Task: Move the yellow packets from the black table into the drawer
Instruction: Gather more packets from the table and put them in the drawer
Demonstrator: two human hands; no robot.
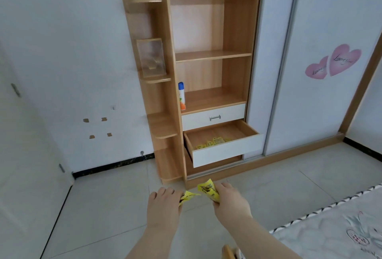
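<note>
My left hand grips a yellow packet that sticks out to its right. My right hand holds another bunch of yellow packets at its left side. Both hands are held out low over the floor, a short way in front of the wooden cabinet. The lower drawer of that cabinet is pulled open, and several yellow packets lie inside it. The black table is not in view.
Above the open drawer is a closed white drawer with a metal handle. A spray can stands on the shelf above. White sliding doors with pink hearts are at right, a mattress edge at lower right, a tiled floor below.
</note>
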